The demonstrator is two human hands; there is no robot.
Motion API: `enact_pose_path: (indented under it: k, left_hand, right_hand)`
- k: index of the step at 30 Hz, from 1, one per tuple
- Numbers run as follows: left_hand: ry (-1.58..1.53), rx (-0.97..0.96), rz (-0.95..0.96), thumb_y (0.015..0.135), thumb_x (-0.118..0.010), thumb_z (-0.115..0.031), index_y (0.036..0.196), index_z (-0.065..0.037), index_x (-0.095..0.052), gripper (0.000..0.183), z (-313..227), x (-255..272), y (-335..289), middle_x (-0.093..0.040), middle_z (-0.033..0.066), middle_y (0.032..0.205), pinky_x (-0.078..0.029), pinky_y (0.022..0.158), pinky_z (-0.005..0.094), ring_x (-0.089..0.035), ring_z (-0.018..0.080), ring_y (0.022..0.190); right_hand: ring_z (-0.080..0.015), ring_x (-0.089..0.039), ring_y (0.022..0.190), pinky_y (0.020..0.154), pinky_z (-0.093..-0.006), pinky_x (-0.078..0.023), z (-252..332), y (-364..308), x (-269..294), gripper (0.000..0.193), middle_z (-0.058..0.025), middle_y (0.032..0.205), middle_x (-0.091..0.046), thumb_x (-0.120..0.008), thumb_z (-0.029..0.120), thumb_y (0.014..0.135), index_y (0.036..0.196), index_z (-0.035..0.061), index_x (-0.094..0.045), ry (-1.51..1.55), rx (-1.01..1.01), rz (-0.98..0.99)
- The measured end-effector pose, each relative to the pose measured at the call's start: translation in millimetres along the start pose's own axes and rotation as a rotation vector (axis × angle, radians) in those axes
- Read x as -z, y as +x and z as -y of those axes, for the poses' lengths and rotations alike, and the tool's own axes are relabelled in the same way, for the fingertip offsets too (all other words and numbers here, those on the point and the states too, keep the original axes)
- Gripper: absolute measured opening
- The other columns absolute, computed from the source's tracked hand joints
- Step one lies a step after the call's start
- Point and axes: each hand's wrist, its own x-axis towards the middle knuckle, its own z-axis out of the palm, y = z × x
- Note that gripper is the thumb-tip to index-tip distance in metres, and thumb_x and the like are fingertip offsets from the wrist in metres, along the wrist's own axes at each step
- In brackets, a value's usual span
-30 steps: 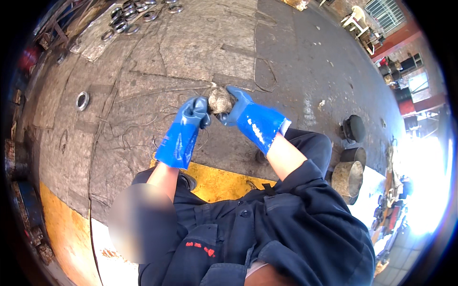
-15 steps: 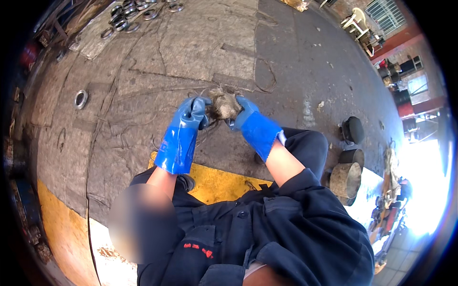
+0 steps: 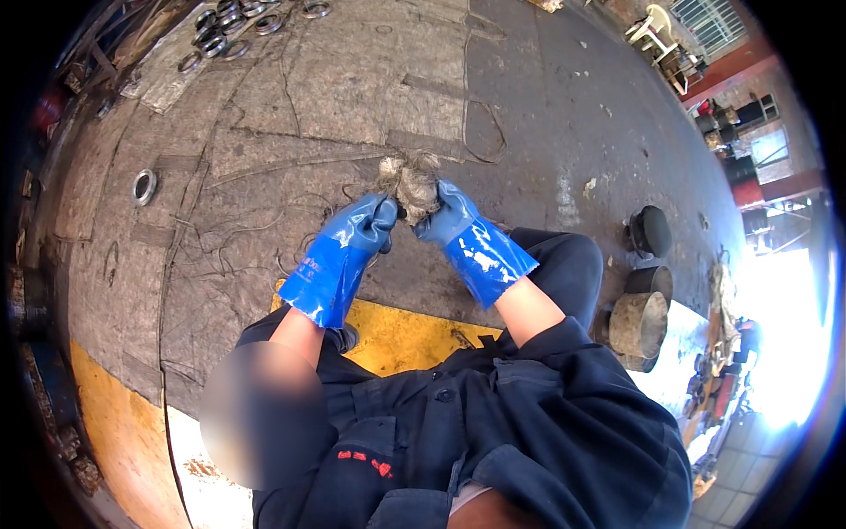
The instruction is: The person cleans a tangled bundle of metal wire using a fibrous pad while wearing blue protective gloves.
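My blue-gloved left hand (image 3: 361, 226) and right hand (image 3: 452, 215) grip a ragged, grey-brown, cloth-like wad (image 3: 415, 189) from eight and four o'clock. Opposed holds probably steady it.

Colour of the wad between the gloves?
Mottled grey-brown wad, with paler patches; best in the head view.

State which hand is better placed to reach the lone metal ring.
Left, most likely: the left hand is nearer the lone metal ring, which lies off to the left. The right hand is farther across, and both hands hold the grey-brown wad.
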Motion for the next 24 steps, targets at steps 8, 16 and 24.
enact_pose_path:
  k: [8, 16, 24]
  left_hand:
    - [0.448, -0.333, 0.125, 0.091, -0.063, -0.013, 0.083, -0.008, -0.059, 0.010, 18, -7, 1, -0.058, 0.0092, 0.071, -0.046, 0.059, 0.0377, -0.058, 0.0249, 0.062]
    - [0.649, -0.330, 0.182, 0.093, -0.061, -0.022, 0.087, -0.010, -0.061, 0.014, 24, -19, 3, -0.066, 0.0181, 0.079, -0.050, 0.066, 0.0474, -0.065, 0.0400, 0.075]
    - [0.739, -0.030, 0.225, 0.094, -0.058, -0.027, 0.098, -0.010, -0.059, 0.017, -10, -31, -3, -0.067, 0.0191, 0.073, -0.052, 0.064, 0.0512, -0.067, 0.0420, 0.068]
  right_hand:
    - [-0.0209, -0.068, 0.111, 0.091, -0.0356, -0.058, 5, 2, -13, 0.039, -0.0061, 0.121, -0.072, -0.057, 0.038, 0.105, 0.130, 0.0084, -0.064, -0.661, -0.254, -0.180]
    - [-0.0273, -0.068, 0.111, 0.100, -0.0489, -0.053, 6, -20, -11, 0.036, -0.0095, 0.126, -0.071, -0.066, 0.033, 0.099, 0.126, 0.0094, -0.069, -0.539, -0.398, -0.296]
    - [-0.0232, -0.071, 0.086, 0.077, -0.0353, -0.057, 4, 5, 0, 0.016, -0.0078, 0.098, -0.074, -0.066, 0.022, 0.096, 0.106, 0.0115, -0.072, -0.585, -0.399, -0.546]
